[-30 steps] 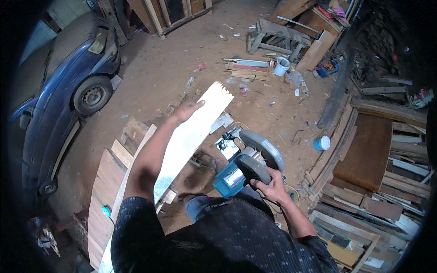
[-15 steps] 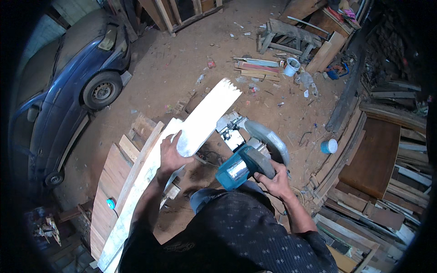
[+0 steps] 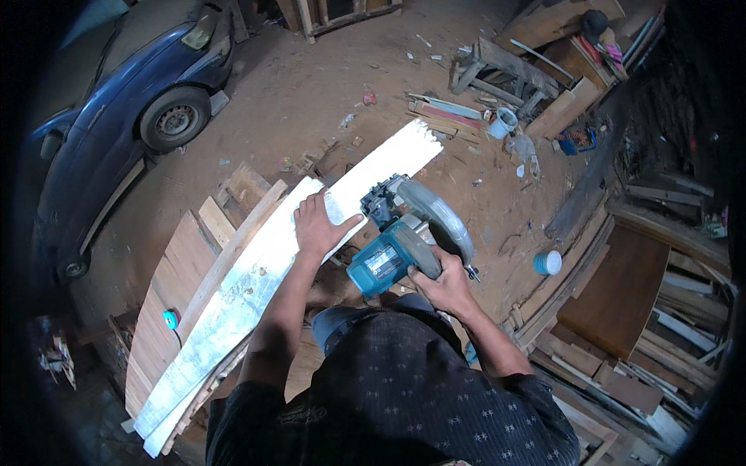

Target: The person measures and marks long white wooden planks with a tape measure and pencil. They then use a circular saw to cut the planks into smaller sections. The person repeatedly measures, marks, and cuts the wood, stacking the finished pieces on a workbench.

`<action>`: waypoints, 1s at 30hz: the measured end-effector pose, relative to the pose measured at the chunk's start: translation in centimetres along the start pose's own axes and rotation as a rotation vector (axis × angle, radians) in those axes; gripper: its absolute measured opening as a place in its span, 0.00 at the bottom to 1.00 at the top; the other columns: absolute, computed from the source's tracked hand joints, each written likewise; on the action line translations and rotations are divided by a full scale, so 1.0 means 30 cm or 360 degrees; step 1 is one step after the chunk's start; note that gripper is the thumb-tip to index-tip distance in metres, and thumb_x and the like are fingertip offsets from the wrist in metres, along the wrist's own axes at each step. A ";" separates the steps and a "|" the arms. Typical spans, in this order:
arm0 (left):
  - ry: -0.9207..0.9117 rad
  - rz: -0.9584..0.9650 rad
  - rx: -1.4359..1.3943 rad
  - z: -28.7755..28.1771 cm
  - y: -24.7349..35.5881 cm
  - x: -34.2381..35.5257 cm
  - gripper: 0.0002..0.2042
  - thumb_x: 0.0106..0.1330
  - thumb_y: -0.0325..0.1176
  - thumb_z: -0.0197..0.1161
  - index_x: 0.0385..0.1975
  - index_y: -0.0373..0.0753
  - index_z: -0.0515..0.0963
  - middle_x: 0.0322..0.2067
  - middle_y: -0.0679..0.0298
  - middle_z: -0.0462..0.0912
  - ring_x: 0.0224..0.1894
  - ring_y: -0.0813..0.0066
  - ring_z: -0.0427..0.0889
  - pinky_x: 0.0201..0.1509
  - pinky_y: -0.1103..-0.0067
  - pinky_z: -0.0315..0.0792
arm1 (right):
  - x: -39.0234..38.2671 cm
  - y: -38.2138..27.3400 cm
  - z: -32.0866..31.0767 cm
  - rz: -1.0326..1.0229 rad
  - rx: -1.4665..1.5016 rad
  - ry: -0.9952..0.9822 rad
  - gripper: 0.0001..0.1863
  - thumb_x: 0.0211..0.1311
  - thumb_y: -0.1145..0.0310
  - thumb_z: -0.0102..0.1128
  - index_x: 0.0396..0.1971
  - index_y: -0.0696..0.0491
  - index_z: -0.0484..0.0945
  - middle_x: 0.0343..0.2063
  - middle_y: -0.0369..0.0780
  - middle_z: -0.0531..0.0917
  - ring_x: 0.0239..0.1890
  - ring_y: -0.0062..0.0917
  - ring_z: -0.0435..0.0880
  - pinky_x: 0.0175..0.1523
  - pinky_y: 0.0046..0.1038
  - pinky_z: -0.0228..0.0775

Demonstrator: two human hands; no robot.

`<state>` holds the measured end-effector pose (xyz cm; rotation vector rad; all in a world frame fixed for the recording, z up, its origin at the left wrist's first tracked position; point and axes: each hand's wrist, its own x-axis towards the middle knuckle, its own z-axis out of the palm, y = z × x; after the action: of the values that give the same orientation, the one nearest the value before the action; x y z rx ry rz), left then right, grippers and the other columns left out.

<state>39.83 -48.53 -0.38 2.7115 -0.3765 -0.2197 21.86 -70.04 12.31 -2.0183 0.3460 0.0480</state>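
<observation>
My right hand (image 3: 443, 279) is closed round the handle of a teal circular saw (image 3: 379, 262) with a large blade guard, its front at a long pale board (image 3: 388, 159) with a jagged far end. My left hand (image 3: 318, 225), fingers and thumb spread, lies on the pale boards where this one meets a second, mottled whitish board (image 3: 245, 291). The second board runs toward me along a stack of plywood and planks (image 3: 163, 357). A small teal object with a dark cord, perhaps a tape measure (image 3: 170, 318), lies on the plywood.
A dusty blue car (image 3: 116, 132) stands at the left. At the back right are a rough wooden bench (image 3: 497, 70), loose slats and a bucket (image 3: 503, 123). A blue can (image 3: 548, 262) sits on the dirt floor, beside stacked timber and a brown panel (image 3: 610, 295) on the right.
My left hand has come back from the pale board's far part to the board junction. The pale board has shifted right and slants more. The saw has moved leftward against it.
</observation>
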 end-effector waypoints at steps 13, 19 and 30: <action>-0.0002 -0.0061 -0.0060 -0.017 -0.016 -0.003 0.51 0.50 0.72 0.68 0.67 0.37 0.69 0.58 0.53 0.74 0.63 0.56 0.70 0.70 0.64 0.60 | 0.053 0.034 0.054 0.0110 -0.0126 -0.0064 0.20 0.58 0.67 0.68 0.47 0.63 0.79 0.34 0.44 0.85 0.37 0.26 0.83 0.46 0.31 0.74; -0.0007 -0.0073 -0.0059 -0.020 -0.018 -0.006 0.50 0.49 0.71 0.69 0.66 0.38 0.70 0.57 0.53 0.75 0.62 0.57 0.70 0.69 0.65 0.61 | 0.077 0.000 0.061 0.0095 -0.0063 -0.0091 0.21 0.57 0.66 0.68 0.46 0.64 0.79 0.35 0.52 0.87 0.38 0.38 0.87 0.47 0.35 0.76; 0.0343 -0.0020 -0.0208 0.003 -0.169 -0.076 0.33 0.58 0.61 0.69 0.49 0.35 0.81 0.44 0.50 0.80 0.50 0.51 0.77 0.58 0.60 0.70 | 0.158 -0.017 0.090 -0.0104 -0.0037 -0.0036 0.21 0.57 0.66 0.67 0.44 0.66 0.79 0.33 0.54 0.86 0.37 0.40 0.88 0.45 0.36 0.76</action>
<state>38.81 -43.41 -2.27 2.5760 -0.2725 0.0435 26.84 -68.50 10.65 -2.0494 0.2662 0.0339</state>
